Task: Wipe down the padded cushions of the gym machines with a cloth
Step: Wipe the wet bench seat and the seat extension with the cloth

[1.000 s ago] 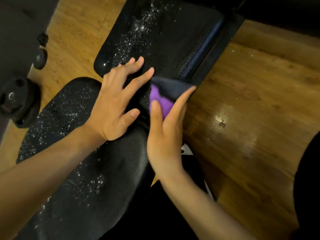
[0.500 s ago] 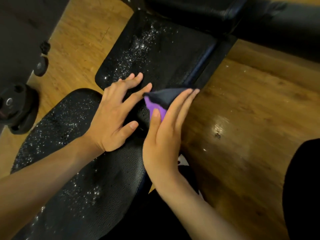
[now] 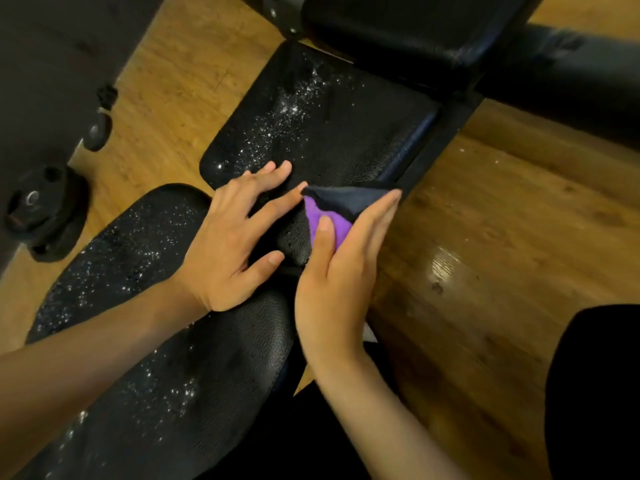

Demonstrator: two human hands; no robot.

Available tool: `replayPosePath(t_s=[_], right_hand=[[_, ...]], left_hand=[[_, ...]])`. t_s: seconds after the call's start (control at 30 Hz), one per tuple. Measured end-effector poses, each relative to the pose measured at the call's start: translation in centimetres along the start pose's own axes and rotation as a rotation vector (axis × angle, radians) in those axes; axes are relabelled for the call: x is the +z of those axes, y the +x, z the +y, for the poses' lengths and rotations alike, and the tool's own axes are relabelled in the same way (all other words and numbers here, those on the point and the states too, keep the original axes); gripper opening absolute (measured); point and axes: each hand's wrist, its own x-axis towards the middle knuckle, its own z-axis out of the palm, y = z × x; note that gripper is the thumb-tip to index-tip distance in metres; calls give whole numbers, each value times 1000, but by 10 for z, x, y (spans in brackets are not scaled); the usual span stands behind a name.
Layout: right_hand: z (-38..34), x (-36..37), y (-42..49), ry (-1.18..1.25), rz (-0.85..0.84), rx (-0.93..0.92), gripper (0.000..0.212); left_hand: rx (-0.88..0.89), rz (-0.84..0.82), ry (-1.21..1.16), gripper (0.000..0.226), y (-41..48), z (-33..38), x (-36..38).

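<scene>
The long cushion point(image 3: 194, 358) runs from lower left toward centre. Beyond it, across a narrow gap, lies the square cushion point(image 3: 332, 133). Both are black and speckled with glinting droplets, and both stand over a wooden floor point(image 3: 485, 237).

Your left hand point(image 3: 228, 251) rests palm down across the gap, fingers straight and spread. Its fingertips are on the near edge of the square cushion, and it grips nothing.

Your right hand point(image 3: 339, 282) stands on edge just beside it, wrist low and fingers pointing away from you. It pinches the cloth point(image 3: 346, 200) between the thumb and the straight fingers.

The cloth is folded, dark outside and purple inside. It sits at the fingertips of your right hand, against the near right corner of the square cushion, and its free corner touches your left index fingertip.
</scene>
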Motion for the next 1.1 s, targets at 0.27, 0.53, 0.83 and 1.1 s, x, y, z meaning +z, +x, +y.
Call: replayPosePath(t_s=[0.27, 0.53, 0.83, 1.1], right_hand=[[-1, -7, 68, -93, 193, -150, 60], [-4, -8, 52, 43, 49, -23, 74], [-2, -3, -11, 89, -95, 47, 80], [-7, -18, 92, 55, 100, 77, 75]], left_hand=[[-16, -5, -15, 87, 1, 4, -1], [-16, -6, -19, 90, -2, 5, 0], [-26, -14, 2, 92, 0, 5, 0], [-40, -3, 7, 92, 0, 6, 1]])
